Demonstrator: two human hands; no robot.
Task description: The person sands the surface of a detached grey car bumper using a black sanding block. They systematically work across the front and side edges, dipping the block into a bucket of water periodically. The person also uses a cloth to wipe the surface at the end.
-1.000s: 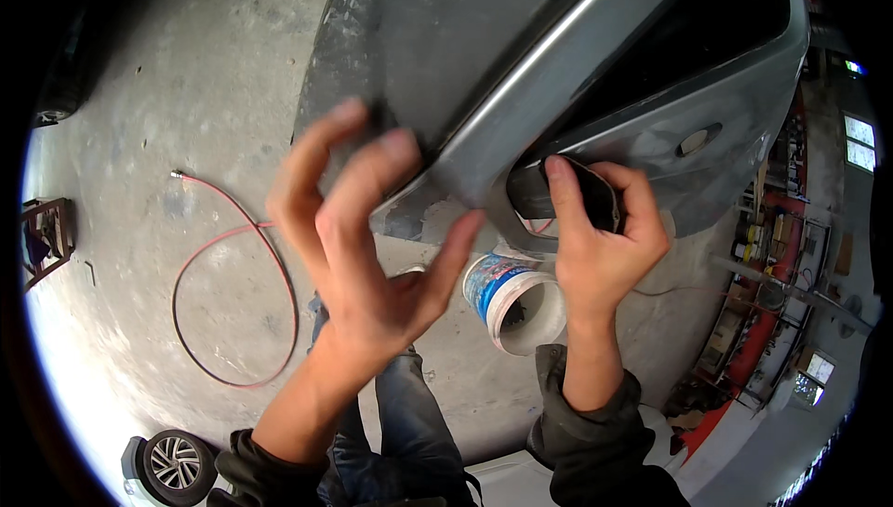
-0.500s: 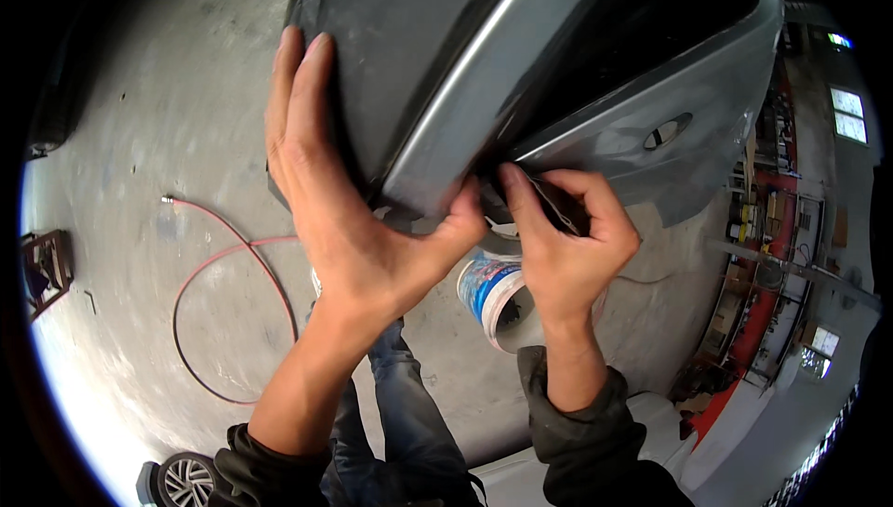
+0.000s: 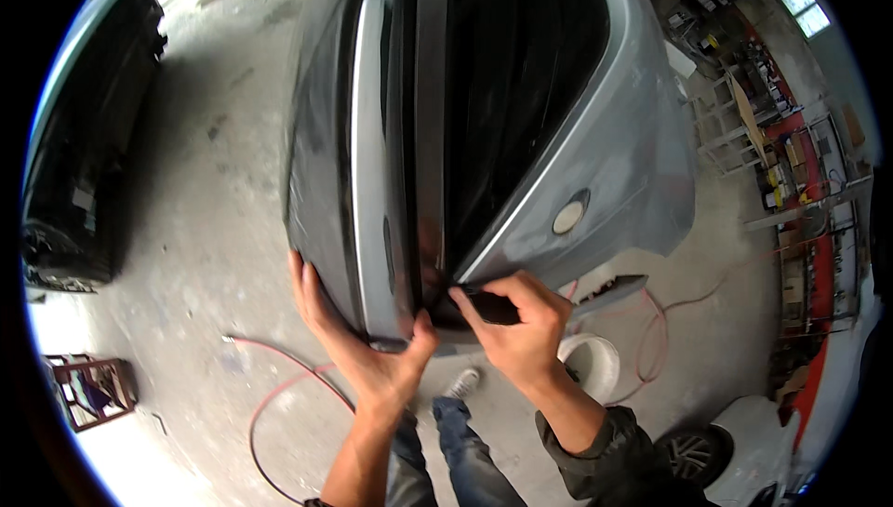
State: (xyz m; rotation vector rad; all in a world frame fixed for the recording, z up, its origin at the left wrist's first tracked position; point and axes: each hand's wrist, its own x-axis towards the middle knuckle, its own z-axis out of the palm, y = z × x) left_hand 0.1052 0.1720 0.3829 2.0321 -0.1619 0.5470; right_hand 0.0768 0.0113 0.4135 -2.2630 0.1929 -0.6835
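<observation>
A grey car body panel (image 3: 628, 149), shaped like a bumper, reaches away from me. It has a long black opening (image 3: 521, 70) and an oval hole (image 3: 569, 217). My left hand (image 3: 372, 363) grips its near end, fingers straight along the left outer face and thumb on the inner edge. Just right of that thumb, my right hand (image 3: 526, 335) is closed on a dark, thin folded sheet (image 3: 493, 310) that looks like sandpaper. The right fingertips press near the corner where the opening narrows. The sheet's far edge is partly hidden by the fingers.
A white bucket (image 3: 595, 367) stands on the floor beyond my right forearm. A red hose (image 3: 270, 358) loops at left and another bends at right. A dark car part (image 3: 84, 135) is at far left, a small rack (image 3: 93, 391) below it. Cluttered shelves (image 3: 791, 181) line the right.
My view has shifted, so the panel shows more of its length and both hands appear lower. Both hands stay at the panel's near end, the right one still holding the dark sheet.
</observation>
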